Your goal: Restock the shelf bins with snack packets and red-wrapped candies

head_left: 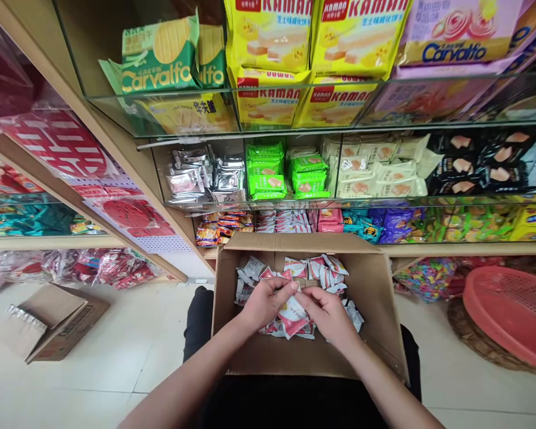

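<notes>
Both hands meet over an open cardboard box (245, 363) that sits between my knees. A small pink-and-white snack packet (293, 314) hangs between them, pinched by its upper edge. My left hand (268, 301) grips that edge with thumb and finger, and my right hand (328, 310) pinches it from the other side, so the fingertips almost touch. Below and around the hands, many similar packets (326, 271) lie loose on the box bottom, some pink and white, some silvery. The hands partly cover them.
Glass-fronted shelves (295, 205) of wrapped snacks rise just beyond the box. A smaller open carton (71, 328) stands on the tiled floor at left. At right, a red plastic basket (495, 333) rests on a brown woven one (467, 336). Bagged sweets (424, 277) lie beneath the shelf.
</notes>
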Action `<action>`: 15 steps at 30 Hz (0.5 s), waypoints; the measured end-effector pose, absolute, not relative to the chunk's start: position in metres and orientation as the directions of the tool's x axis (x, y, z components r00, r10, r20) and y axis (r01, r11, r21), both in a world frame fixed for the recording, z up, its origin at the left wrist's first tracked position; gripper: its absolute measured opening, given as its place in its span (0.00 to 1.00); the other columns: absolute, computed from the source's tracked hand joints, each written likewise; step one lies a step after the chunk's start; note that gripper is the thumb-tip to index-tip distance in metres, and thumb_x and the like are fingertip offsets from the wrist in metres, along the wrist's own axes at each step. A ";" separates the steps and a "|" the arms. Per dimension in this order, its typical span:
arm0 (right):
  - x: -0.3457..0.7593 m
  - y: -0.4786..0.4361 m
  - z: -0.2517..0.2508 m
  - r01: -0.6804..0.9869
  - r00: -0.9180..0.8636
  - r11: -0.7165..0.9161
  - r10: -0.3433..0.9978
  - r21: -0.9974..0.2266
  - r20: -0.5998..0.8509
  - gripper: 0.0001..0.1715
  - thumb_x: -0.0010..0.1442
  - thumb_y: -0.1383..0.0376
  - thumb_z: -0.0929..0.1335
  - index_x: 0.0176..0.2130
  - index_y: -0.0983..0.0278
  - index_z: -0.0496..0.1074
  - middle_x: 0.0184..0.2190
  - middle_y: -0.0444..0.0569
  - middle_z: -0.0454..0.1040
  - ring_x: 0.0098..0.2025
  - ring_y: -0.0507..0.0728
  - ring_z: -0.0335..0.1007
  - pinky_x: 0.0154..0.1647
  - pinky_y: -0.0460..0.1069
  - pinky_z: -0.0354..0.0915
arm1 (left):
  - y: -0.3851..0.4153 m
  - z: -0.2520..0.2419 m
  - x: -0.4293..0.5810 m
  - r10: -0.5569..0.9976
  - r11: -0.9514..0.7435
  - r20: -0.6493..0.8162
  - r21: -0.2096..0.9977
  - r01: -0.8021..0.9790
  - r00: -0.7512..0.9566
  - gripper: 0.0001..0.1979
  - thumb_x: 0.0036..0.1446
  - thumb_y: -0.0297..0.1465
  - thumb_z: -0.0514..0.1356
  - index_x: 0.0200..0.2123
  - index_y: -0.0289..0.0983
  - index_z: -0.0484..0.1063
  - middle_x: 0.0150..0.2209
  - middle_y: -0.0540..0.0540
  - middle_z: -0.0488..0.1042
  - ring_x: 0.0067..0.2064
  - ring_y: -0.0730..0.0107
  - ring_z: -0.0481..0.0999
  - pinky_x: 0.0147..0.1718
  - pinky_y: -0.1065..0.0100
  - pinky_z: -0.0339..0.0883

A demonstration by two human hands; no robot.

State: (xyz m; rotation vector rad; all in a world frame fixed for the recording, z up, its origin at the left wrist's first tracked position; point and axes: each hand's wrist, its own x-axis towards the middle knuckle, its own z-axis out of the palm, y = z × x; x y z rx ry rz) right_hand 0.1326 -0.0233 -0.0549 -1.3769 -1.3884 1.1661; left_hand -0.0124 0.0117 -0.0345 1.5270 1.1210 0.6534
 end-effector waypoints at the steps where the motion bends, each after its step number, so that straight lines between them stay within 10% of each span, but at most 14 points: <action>1: 0.131 -0.025 -0.053 0.208 0.023 -0.050 0.999 -0.977 -0.046 0.18 0.51 0.53 0.63 0.25 0.65 0.67 0.18 0.40 0.61 0.22 0.49 0.55 0.23 0.43 0.54 | 0.013 -0.035 -0.011 0.915 0.076 -0.168 0.965 0.251 0.368 0.17 0.50 0.43 0.52 0.27 0.34 0.68 0.22 0.51 0.66 0.25 0.76 0.63 0.25 0.73 0.59; 8: 0.112 -0.031 -0.066 -0.049 0.264 -0.134 0.954 -0.990 -0.142 0.21 0.55 0.50 0.58 0.31 0.64 0.65 0.25 0.46 0.68 0.27 0.53 0.63 0.26 0.45 0.60 | 0.000 -0.037 0.001 0.999 0.006 -0.012 0.992 0.128 0.047 0.12 0.53 0.40 0.51 0.27 0.38 0.57 0.23 0.54 0.57 0.24 0.78 0.57 0.24 0.75 0.55; 15: 0.116 -0.033 -0.057 0.281 0.420 -0.126 0.907 -0.951 0.004 0.25 0.56 0.49 0.55 0.30 0.65 0.67 0.23 0.48 0.70 0.25 0.54 0.63 0.26 0.46 0.59 | -0.009 -0.030 0.004 0.995 -0.099 0.090 0.967 0.233 0.049 0.11 0.55 0.39 0.48 0.26 0.38 0.56 0.23 0.54 0.56 0.25 0.76 0.57 0.26 0.74 0.55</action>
